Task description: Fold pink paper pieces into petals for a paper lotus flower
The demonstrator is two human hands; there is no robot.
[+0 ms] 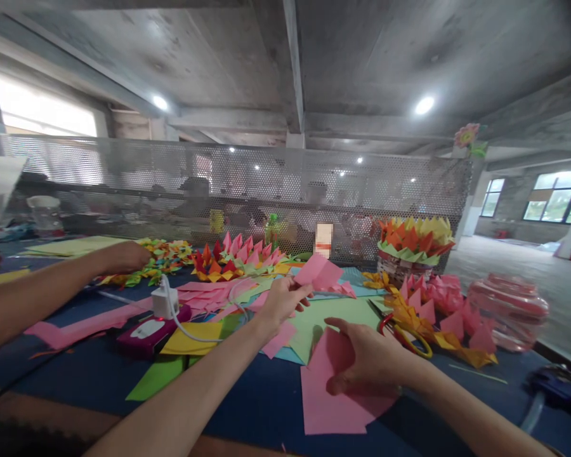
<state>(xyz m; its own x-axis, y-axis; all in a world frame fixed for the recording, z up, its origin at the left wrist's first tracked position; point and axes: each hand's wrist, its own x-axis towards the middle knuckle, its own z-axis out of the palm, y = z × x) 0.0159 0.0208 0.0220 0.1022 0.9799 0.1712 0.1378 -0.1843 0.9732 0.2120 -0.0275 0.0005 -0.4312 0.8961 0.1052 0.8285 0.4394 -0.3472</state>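
Far left, a co-worker's hand [126, 259] is by a pile of coloured paper bits [171, 259]. Next there's a glossy purple box [140, 336], with dark blue tabletop [247, 406] showing right of it along the near side. Around the middle, my left hand [283, 299] pinches some matte, straight-edged pink paper [318, 271]. My right hand [368, 358] is spread over at least 2 overlapping pink sheets [328, 412], can't tell if it's pressing. Then scissors [385, 324], spiky folded paper [426, 311] and a see-through rounded jar [508, 314] near the table's right edge.
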